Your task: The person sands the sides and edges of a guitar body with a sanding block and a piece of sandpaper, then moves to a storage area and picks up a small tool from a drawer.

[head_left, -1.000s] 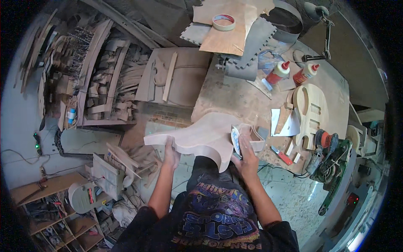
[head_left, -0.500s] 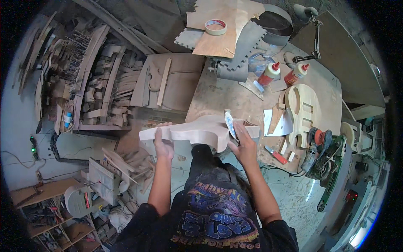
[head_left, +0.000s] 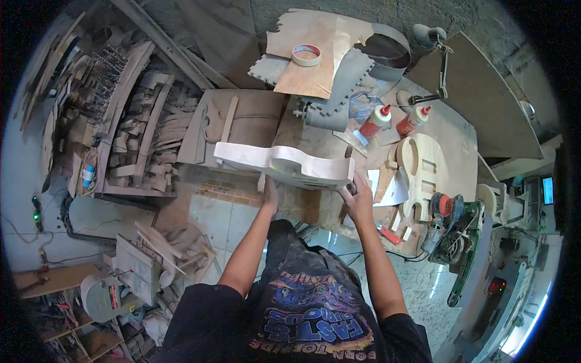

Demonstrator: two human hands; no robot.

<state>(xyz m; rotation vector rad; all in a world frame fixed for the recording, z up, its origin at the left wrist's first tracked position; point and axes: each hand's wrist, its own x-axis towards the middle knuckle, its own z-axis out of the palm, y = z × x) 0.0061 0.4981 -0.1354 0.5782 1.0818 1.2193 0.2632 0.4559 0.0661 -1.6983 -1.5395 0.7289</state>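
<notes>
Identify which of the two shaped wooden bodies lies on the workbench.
The pale yellow body with rectangular cutouts, right of the white paper; the other body is held up between the left hand and right hand.

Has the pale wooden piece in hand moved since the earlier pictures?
Yes: the wooden piece has moved up the view, closer to the left glue bottle, and tilted edge-on.

Before you: one workbench (head_left: 458,136), dusty brown top. On it, to your right: two red-and-white squeeze bottles (head_left: 374,123), red-tipped, standing near each other; one pale guitar-shaped wooden body (head_left: 415,172) with cutouts, lying flat; one white sheet (head_left: 397,192), just beside it; one red-handled tool (head_left: 389,235); two small pale wood blocks (head_left: 407,233).
</notes>
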